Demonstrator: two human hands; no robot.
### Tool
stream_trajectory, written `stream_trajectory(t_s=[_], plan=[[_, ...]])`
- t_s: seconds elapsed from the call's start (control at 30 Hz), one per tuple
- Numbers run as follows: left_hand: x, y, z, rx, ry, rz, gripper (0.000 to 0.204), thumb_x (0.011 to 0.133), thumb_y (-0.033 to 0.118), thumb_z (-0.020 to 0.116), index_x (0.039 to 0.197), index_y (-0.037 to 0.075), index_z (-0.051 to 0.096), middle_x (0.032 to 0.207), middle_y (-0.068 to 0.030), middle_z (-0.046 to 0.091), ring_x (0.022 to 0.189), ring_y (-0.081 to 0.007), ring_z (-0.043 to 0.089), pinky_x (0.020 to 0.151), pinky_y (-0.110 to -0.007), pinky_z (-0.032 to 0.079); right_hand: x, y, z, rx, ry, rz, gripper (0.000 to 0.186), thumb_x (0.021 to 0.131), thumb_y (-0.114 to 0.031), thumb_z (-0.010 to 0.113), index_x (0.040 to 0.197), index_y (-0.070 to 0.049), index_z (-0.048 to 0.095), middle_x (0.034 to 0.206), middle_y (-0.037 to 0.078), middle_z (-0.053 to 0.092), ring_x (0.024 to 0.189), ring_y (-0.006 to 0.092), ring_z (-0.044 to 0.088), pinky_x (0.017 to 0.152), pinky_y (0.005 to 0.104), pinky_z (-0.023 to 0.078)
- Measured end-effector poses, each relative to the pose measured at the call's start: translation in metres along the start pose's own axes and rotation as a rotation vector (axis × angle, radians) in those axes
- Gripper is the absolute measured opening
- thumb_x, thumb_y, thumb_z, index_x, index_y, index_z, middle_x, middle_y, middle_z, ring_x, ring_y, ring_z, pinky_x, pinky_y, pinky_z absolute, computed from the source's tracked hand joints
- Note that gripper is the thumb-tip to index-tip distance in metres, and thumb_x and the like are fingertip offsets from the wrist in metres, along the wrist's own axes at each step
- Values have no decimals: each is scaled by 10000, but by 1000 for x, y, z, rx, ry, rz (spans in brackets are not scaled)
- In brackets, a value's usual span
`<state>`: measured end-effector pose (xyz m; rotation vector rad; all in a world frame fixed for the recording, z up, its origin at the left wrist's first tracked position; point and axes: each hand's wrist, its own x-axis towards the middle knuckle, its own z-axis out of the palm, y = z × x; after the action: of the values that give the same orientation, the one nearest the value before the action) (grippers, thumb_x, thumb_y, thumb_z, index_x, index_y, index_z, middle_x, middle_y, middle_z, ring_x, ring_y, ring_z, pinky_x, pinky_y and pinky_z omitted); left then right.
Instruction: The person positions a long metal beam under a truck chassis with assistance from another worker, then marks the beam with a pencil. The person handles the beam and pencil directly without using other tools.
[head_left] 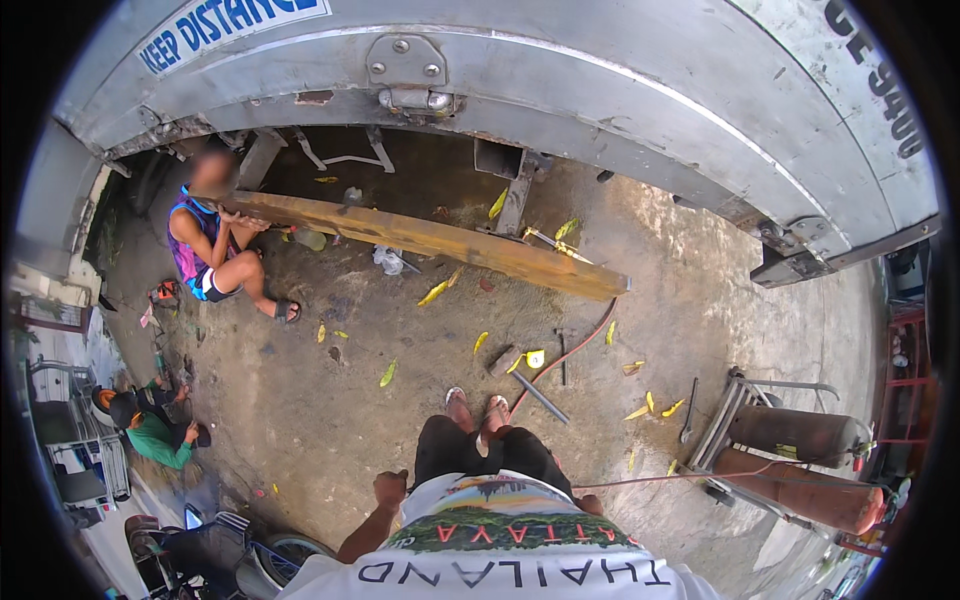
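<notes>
My left hand (390,487) hangs beside my hip with its fingers curled in, and nothing shows in it. On the other side my right hand (590,503) is mostly hidden by my shirt, so its fingers do not show. Ahead of my feet lie a sledgehammer (542,397), a yellow and white tape measure (536,359) and a thin dark hammer (562,357). A long yellow-brown beam (440,238) slants across the space under the truck's rear. Its left end is in the hands of a squatting co-worker (215,245); neither of my hands touches it.
The grey truck body (560,85) spans overhead in front. A red hose (570,352) runs over the concrete near my feet. At right stands a cart (722,420) with two gas cylinders, a wrench (690,412) beside it. Another person (160,430) sits low at left, near a motorcycle (215,550).
</notes>
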<state>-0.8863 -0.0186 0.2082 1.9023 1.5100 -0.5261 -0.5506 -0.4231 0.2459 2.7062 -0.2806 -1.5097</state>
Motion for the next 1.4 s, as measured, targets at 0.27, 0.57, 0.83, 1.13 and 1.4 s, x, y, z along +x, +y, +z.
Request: stream_trajectory(t_s=[0.27,0.57,0.83,1.13,1.4], plan=[[166,183,-172,-826,-45,18,463,874,502,737,999,56,730,747,-40,671,559,-122,483,476,-317,379,-35,-58,-31,814,-167,-39,359,968,-326,657,1200,-55,615,953,101,695,847,215,691,666,367,535],[223,414,-200,-965,-194,230,412,921,513,693,1111,147,696,952,-22,659,761,-177,542,626,-374,447,-60,-85,-8,1083,-166,-23,375,953,-299,692,1232,-66,598,960,93,695,793,218,672,668,372,545],[208,428,-179,-854,-246,27,450,922,505,692,1223,176,628,1277,-17,634,954,-198,557,660,-376,461,-86,10,94,988,-63,-19,362,928,-245,693,1228,-43,669,1006,133,722,868,260,689,741,392,563],[208,234,-119,-408,-296,-175,571,942,417,716,1342,37,569,1095,-126,659,861,-257,626,738,-437,523,-135,12,126,1176,-35,164,388,946,-229,649,1272,-20,634,1061,148,724,924,290,698,791,408,563],[155,121,-95,-124,-188,-151,417,874,386,770,996,-6,691,848,-143,676,732,-295,654,615,-435,550,-141,23,80,1392,-31,282,393,957,-242,636,1289,-33,605,1048,147,717,912,284,699,768,408,562]])
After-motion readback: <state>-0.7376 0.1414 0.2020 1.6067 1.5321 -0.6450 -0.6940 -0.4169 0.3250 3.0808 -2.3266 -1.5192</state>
